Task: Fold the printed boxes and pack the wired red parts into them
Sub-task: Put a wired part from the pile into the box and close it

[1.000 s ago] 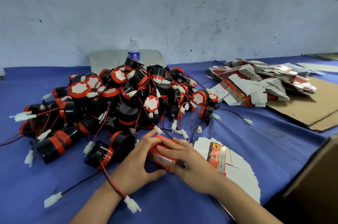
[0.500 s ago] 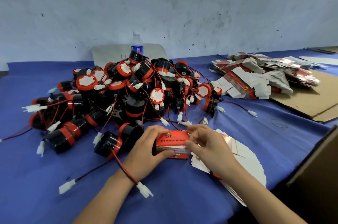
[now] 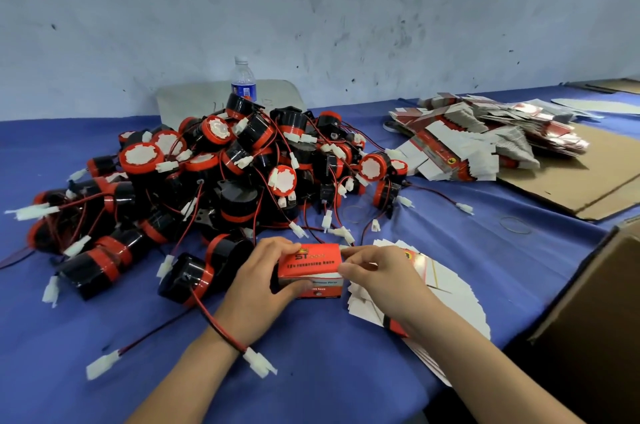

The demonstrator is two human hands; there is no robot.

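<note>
Right — red box [image 3: 310,263] btwn L hand [image 3: 259,288] + R hand [image 3: 378,276], in both grips.

Looks like a small packing workshop rather than a home or an office. Told by the long tabletop [image 3: 346,371] draped in blue cloth and loaded with bulk stock: a big loose heap of red-and-black wired parts [image 3: 214,181], many alike, with white plugs on red and black leads. Further right, a pile of flat printed box blanks [image 3: 485,143] on a sheet of corrugated cardboard [image 3: 595,188], plus a fanned stack of more blanks [image 3: 457,285] nearer. Behind, a bare, scuffed painted wall [image 3: 311,8]; at the right edge, a brown carton [image 3: 595,302].
</note>
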